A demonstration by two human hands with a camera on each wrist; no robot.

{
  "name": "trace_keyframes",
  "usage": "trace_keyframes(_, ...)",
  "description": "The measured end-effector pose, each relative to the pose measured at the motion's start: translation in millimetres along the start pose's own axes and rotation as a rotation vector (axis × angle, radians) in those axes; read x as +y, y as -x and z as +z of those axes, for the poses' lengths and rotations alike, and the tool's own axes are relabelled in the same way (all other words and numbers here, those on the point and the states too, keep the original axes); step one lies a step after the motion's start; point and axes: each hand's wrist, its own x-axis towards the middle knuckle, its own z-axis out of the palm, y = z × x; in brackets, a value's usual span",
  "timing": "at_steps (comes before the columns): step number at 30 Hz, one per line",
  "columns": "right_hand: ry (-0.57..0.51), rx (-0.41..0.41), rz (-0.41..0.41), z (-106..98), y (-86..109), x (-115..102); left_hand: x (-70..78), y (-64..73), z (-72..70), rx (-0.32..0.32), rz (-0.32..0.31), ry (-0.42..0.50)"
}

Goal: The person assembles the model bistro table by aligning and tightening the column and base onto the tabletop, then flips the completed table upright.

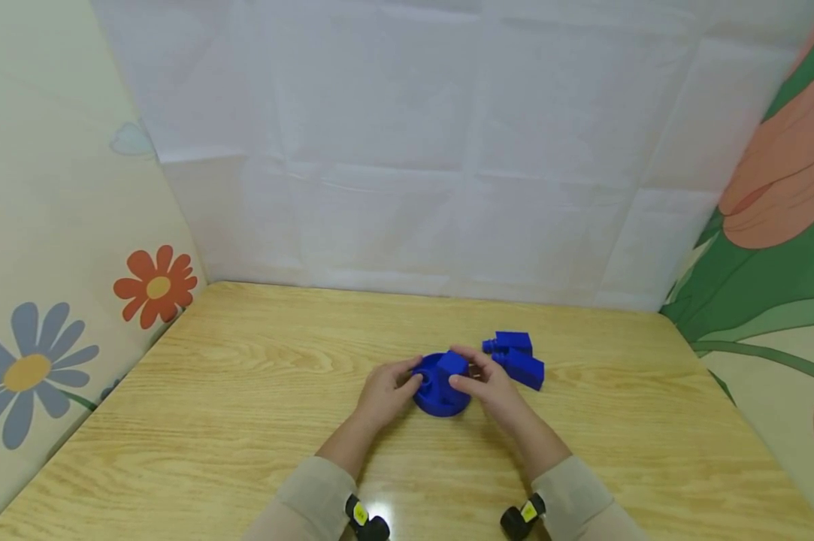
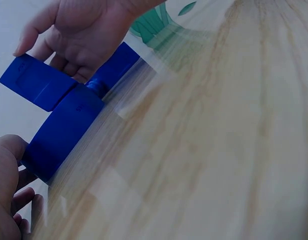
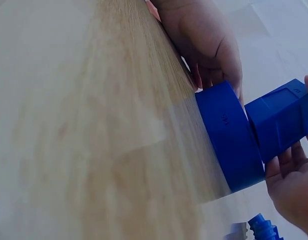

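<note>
A round blue base (image 1: 442, 408) with a raised rim sits on the table, hollow on top with a small ring inside. My left hand (image 1: 385, 392) grips its left side, thumb over the rim. A blue block (image 1: 452, 364) stands on the base's right part, pinched between the thumb and fingers of my right hand (image 1: 496, 391). In the right wrist view the block (image 3: 281, 122) leans over the top of the base (image 3: 229, 140); its lower end is hidden. The left wrist view shows the block (image 2: 36, 82) jutting past the rim.
Behind the right hand lie two more blue blocks, one farther back (image 1: 515, 341) and one nearer (image 1: 525, 370), each with a narrow threaded end. The wooden table (image 1: 244, 376) meets a white sheet (image 1: 379, 188) at the back. Flower-patterned walls flank both sides.
</note>
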Motion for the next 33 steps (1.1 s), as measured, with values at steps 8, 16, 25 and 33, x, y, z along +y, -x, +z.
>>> trace_keyframes(8,-0.022,-0.016,-0.014,4.9,0.8,-3.7,0.3,0.7,-0.3,-0.004,-0.003,-0.013)
trace_keyframes(16,-0.038,0.033,-0.022,6.0,-0.7,-1.0,-0.5,0.6,-0.2,-0.008,-0.003,-0.029)
trace_keyframes(25,-0.022,0.054,-0.047,4.7,-3.4,1.9,-1.4,0.1,-0.4,0.004,0.007,-0.038)
trace_keyframes(33,0.022,0.135,-0.027,3.6,-5.1,4.6,0.0,0.6,-0.1,-0.004,-0.016,-0.043)
